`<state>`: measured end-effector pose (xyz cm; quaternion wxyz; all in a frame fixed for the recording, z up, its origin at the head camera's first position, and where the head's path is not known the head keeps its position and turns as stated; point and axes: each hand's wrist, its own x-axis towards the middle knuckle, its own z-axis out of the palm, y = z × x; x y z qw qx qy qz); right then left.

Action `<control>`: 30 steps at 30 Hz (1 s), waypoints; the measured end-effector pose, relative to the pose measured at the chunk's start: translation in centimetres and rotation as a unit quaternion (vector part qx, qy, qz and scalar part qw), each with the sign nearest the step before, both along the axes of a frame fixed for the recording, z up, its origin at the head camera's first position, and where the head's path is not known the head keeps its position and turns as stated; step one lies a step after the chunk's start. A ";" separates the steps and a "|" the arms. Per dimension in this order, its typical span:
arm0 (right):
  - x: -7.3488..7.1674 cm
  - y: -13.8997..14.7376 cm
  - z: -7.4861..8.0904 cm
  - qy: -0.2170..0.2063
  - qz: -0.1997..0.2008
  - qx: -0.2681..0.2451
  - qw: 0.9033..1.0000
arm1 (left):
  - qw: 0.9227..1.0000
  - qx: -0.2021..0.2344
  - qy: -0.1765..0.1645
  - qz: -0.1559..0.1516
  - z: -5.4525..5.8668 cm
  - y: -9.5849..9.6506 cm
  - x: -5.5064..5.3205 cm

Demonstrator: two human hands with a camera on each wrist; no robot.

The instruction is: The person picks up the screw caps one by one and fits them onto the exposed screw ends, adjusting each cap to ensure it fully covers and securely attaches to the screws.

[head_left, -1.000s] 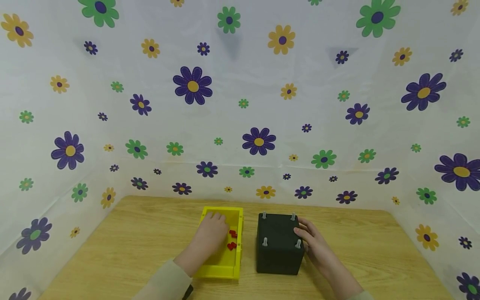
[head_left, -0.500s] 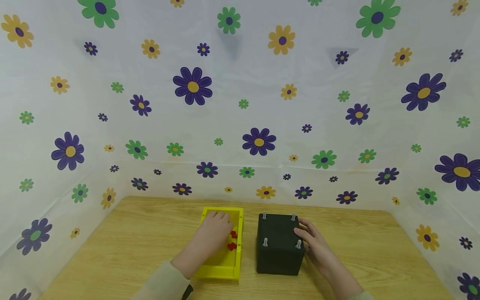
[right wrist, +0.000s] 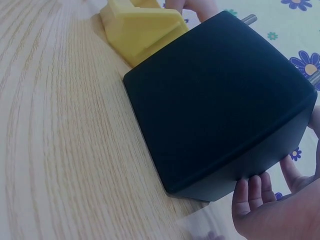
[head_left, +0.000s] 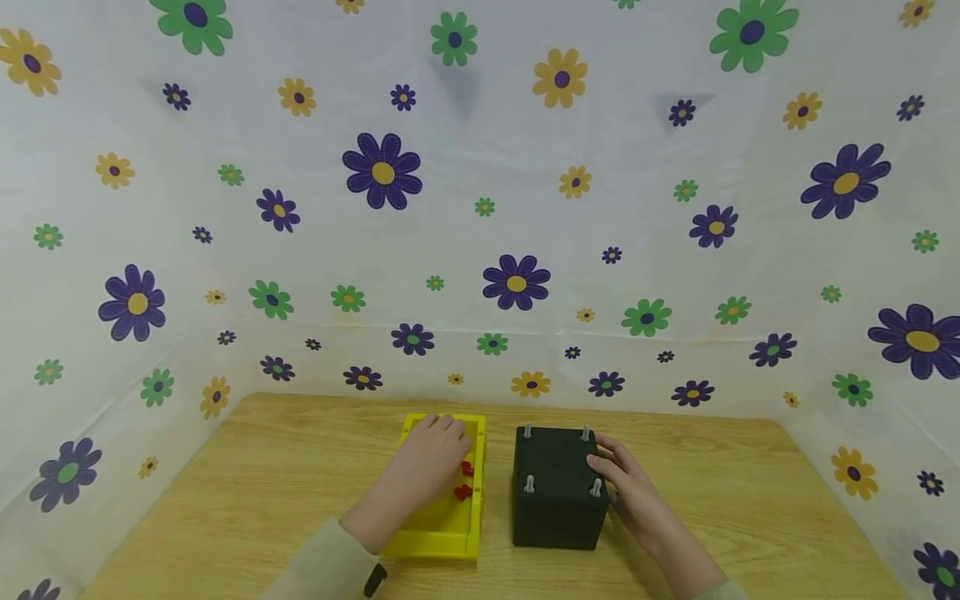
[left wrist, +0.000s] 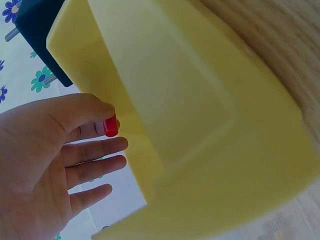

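Over the yellow bin (head_left: 431,546), my left hand (head_left: 427,458) pinches a small red cylindrical piece (left wrist: 111,126) between thumb and forefinger, its other fingers spread. More red pieces (head_left: 463,492) lie in the bin, along its right side; the left hand hides part of the inside. To the right stands a black block (head_left: 558,521) with upright threaded metal posts (head_left: 530,483) at the corners of its top. My right hand (head_left: 633,492) rests against its right side, thumb at the top edge and fingertips (right wrist: 255,187) touching the side face.
Both the bin and block stand on a wood-grain table (head_left: 300,475), with a narrow gap between them. A white flower-print sheet (head_left: 480,233) rises behind the table and along both sides. A dark strap piece (head_left: 375,581) shows at my left wrist.
My left hand has shifted slightly right and toward the bin's far end, rising a little. The red pieces at the bin's right have been nudged about. The right hand and block stay put.
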<state>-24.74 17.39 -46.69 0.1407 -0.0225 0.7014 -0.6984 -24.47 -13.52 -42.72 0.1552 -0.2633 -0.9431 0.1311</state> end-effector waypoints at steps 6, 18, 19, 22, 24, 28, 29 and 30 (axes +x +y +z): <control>0.1 0.0 -0.1 0.008 -0.003 0.000 1.000 | 1.000 0.018 -0.015 -0.010 0.5 0.1 -0.1; 0.0 0.0 0.1 0.009 -0.008 0.003 1.000 | 0.998 0.047 -0.021 -0.028 1.1 0.2 -0.4; 0.0 0.0 0.1 0.008 -0.009 0.001 1.000 | 0.998 0.050 -0.024 -0.027 1.1 0.2 -0.4; 0.1 0.0 0.2 0.007 -0.008 0.002 1.000 | 0.998 0.052 -0.029 -0.027 1.3 0.4 -0.4; 0.1 -0.1 0.2 0.005 -0.010 0.001 1.000 | 0.998 0.055 -0.025 -0.029 1.4 0.5 -0.4; 0.2 -0.1 0.2 0.004 -0.009 0.001 1.000 | 0.997 0.061 -0.019 -0.035 1.6 0.7 -0.4; 0.2 -0.1 0.2 0.003 -0.008 0.002 1.000 | 0.997 0.063 -0.019 -0.036 1.7 0.8 -0.5; 0.2 -0.1 0.2 0.003 -0.008 0.001 1.000 | 0.997 0.065 -0.020 -0.036 1.7 0.9 -0.5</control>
